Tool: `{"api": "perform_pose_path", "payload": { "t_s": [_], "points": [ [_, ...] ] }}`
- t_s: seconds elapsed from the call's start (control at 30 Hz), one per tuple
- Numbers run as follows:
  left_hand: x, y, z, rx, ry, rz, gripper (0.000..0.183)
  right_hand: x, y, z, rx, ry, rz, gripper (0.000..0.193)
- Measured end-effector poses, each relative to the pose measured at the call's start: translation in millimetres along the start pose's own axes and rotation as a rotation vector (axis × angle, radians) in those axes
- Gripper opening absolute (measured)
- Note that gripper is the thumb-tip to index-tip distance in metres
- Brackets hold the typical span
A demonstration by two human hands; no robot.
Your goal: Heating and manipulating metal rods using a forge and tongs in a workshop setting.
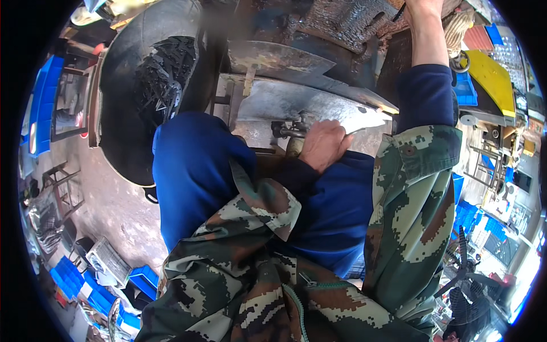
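My left hand (325, 145) is low in front of my lap, its fingers curled and closed. What they hold, if anything, is hidden beneath the hand. Right beside it is a dark metal fitting (292, 129) with a short tan cylindrical part (294, 148) under it. Beyond the knuckles lies a bright, worn metal plate (310, 105). My right hand (424, 14) reaches far up to the grimy, oily machine body (347, 25). The top edge cuts off its fingers, and a thin dark rod or lever (399, 12) shows next to it.
A large black tub (122, 114) holding dark metal strips (165, 74) stands against my left knee. A rough glove (457, 31) and a yellow panel (489, 77) are beyond my right forearm. Blue bins (45, 105) stand at the left; a black fan (464, 265) is at lower right.
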State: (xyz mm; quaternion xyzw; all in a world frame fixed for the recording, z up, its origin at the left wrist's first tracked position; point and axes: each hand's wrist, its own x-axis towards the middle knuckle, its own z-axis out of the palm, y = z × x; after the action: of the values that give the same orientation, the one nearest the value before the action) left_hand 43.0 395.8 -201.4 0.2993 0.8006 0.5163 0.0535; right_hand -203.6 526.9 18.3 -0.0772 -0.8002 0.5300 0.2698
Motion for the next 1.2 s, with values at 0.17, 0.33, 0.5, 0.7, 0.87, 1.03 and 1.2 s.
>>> {"api": "perform_pose_path", "payload": {
  "t_s": [0.17, 0.33, 0.5, 0.7, 0.87, 1.03, 1.2],
  "points": [
    [-22.0, -20.0, -6.1, 0.431, 0.016, -0.148, 0.032, 5.4, 10.5, 2.0, 0.034, -0.050, -0.036, 0.029],
    [-26.3, -22.2, 13.1, 0.493, -0.022, -0.141, 0.032, -8.4, -0.1, -6.1, 0.020, -0.035, -0.012, 0.029],
    [-29.9, -21.7, 10.4, 0.529, -0.031, -0.154, 0.032, -6.4, 4.8, -0.9, 0.110, -0.029, 0.053, 0.033],
    [-29.8, -28.3, 8.0, 0.495, -0.063, -0.159, 0.034, 8.7, 16.4, -6.2, 0.052, -0.039, 0.079, 0.031],
    [-29.6, -30.7, 0.7, 0.336, -0.092, -0.188, 0.038, 0.9, 5.3, -2.3, 0.099, -0.032, 0.080, 0.036],
    [-33.2, -33.3, -2.3, 0.271, -0.065, -0.186, 0.039, 1.4, 7.9, -5.5, 0.050, -0.047, 0.104, 0.035],
    [-37.6, -34.7, -0.9, 0.230, -0.058, -0.196, 0.038, -7.4, -1.3, 1.3, 0.096, -0.026, 0.111, 0.033]
  ]
}}
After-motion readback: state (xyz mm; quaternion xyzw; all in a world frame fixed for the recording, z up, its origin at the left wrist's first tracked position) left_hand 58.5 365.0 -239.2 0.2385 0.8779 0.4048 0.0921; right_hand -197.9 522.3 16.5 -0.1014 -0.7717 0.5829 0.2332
